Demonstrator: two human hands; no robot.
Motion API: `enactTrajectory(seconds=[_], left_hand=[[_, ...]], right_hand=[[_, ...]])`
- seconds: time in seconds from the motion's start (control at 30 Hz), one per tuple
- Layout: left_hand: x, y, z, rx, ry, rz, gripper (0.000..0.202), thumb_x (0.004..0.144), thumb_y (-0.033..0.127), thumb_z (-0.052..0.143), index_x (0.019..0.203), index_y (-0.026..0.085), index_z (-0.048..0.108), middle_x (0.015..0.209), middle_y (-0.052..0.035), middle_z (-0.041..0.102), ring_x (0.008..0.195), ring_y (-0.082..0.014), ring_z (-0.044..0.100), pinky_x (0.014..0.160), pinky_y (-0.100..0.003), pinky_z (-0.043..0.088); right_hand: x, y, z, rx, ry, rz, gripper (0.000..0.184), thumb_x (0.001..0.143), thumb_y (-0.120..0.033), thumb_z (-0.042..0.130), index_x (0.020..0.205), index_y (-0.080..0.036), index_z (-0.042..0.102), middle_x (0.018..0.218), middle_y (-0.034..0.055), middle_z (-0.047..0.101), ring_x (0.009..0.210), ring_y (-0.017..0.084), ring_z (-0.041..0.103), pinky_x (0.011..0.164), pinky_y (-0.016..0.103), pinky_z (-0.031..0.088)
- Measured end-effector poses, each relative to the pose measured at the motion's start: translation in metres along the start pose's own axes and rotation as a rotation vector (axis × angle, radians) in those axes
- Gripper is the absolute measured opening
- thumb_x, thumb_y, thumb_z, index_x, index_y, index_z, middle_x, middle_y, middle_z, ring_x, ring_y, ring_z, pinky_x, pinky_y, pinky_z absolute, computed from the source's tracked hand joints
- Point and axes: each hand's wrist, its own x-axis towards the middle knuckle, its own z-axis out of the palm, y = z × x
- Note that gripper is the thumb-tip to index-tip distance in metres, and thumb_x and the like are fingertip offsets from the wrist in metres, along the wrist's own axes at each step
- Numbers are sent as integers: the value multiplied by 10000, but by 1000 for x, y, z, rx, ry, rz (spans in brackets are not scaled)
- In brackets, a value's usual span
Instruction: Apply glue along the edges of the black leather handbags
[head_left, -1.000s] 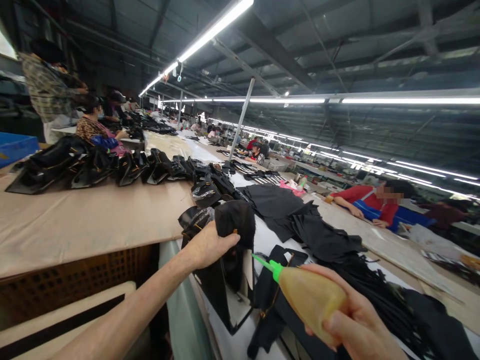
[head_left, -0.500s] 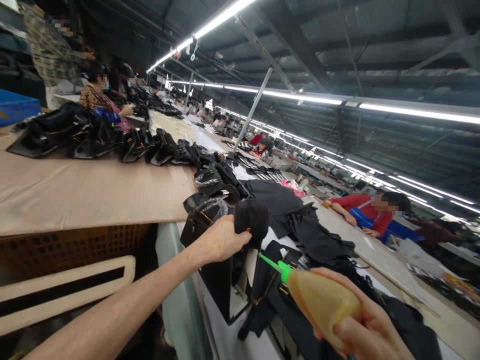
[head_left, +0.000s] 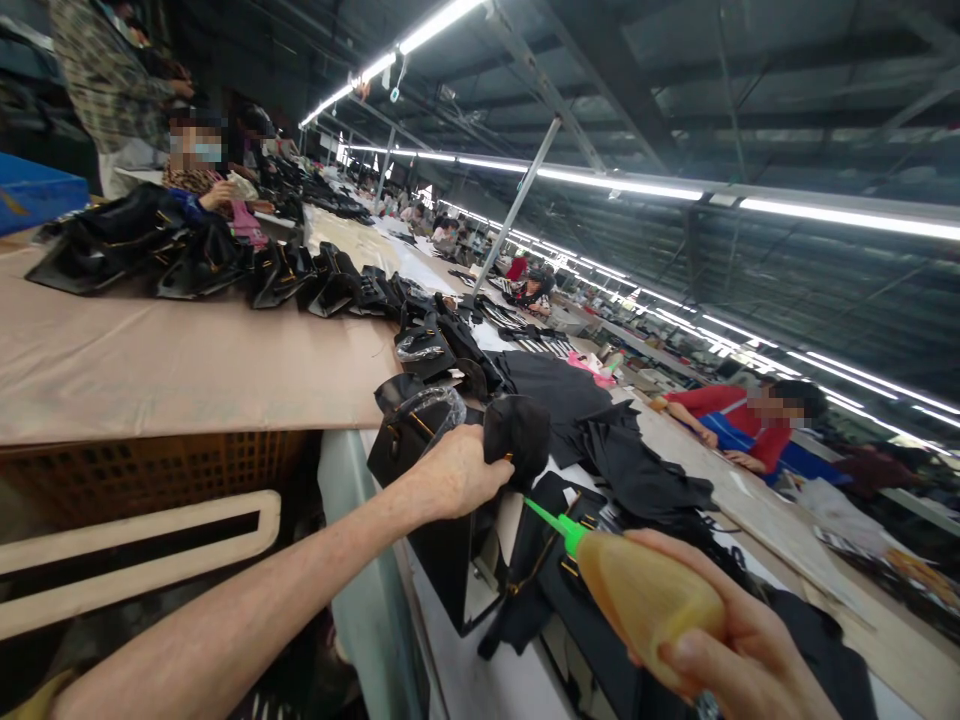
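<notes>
My left hand [head_left: 469, 468] is closed on the upper edge of a black bag [head_left: 435, 560], which stands on the table edge with a pale inner panel showing. A rounded black flap [head_left: 517, 435] of it rises beside my fingers. In my right hand [head_left: 720, 640] is a squeeze bottle [head_left: 649, 595], yellowish, with a bright green pointed nozzle [head_left: 555, 522]. The nozzle tip points left, close to the bag's open side; whether it touches cannot be made out. Black pieces with gold zips [head_left: 577, 590] lie under the bottle.
Several black bags [head_left: 277, 275] line the tan table [head_left: 187, 375] at left. Black fabric pieces [head_left: 637, 460] lie to the right. Below the table are an orange crate [head_left: 150, 480] and a pale frame [head_left: 135, 560]. A person in red [head_left: 750, 425] sits across; others work at far left.
The view has shifted slightly, so the scene sits a little differently in the frame. Both hands keep their holds, and the nozzle stays close to the bag.
</notes>
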Motion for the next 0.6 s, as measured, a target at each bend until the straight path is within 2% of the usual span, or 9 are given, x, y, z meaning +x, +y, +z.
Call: enactTrajectory(seconds=[0.13,0.2,0.3,0.43,0.53,0.6], left_hand=[[-1,1,1,23,-37,-26,80,703,220,490,636,181,511,643,-8,592,620,-142,548,592,-240,408],[-1,3,0,38,-37,-10,81,701,206,484,623,184,489,647,-7,586,629,-139,538,602,-237,406],[-2,6,0,52,-49,-27,76,702,204,480,629,185,485,664,-11,589,641,-139,540,619,-240,411],[-3,7,1,62,-52,-55,67,703,213,484,643,186,495,680,-17,602,652,-145,555,634,-244,422],[-4,6,1,75,-50,-55,74,709,229,479,661,183,511,690,-27,612,659,-154,566,634,-250,430],[-4,5,2,84,-50,-49,80,709,240,474,681,180,520,718,-39,624,685,-165,578,651,-257,438]], right_hand=[[-4,2,1,-54,-16,4,608,668,-378,659,1242,-235,523,1129,63,603,919,331,565,682,338,517],[-7,3,3,-86,20,4,576,638,-358,666,1196,-252,571,1126,44,613,963,329,553,711,313,508],[-11,4,4,-84,78,40,565,590,-370,679,1144,-277,613,1083,33,639,942,332,563,680,307,518],[-13,5,5,-91,19,40,564,611,-417,688,1155,-292,606,1075,31,641,895,330,584,612,310,526],[-12,7,3,-130,20,8,558,615,-425,691,1147,-274,616,1040,31,648,829,307,600,631,309,518],[-13,11,2,-142,10,2,564,614,-414,695,1153,-271,614,1058,29,644,857,310,595,687,315,512]])
